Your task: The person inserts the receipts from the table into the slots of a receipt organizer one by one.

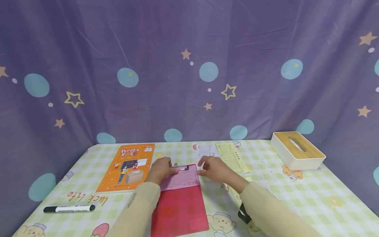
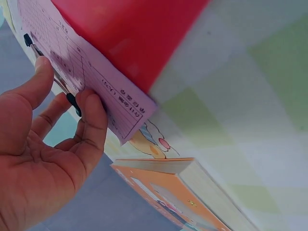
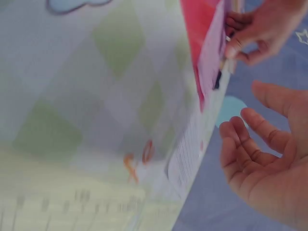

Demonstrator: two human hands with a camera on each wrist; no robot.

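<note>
A red clipboard (image 1: 180,210) lies in the middle of the table, with a pink printed slip (image 1: 181,180) across its top part. The metal clip (image 1: 181,167) with black ends runs over the slip's far edge. My left hand (image 1: 161,169) pinches at the clip, its thumb and fingers bent around it; in the left wrist view the fingers (image 2: 91,113) also touch the slip. Just off the clipboard's far right corner hovers my right hand (image 1: 215,169), its fingers loosely curved and nothing held, as the right wrist view also shows.
An orange book (image 1: 127,168) lies left of the clipboard, and a black-and-white marker (image 1: 69,208) nearer the front left. Right of it lie a white slip (image 1: 206,150), a yellow slip (image 1: 234,159) and a dark object (image 1: 244,214) partly under my sleeve. A tissue box (image 1: 299,151) stands back right.
</note>
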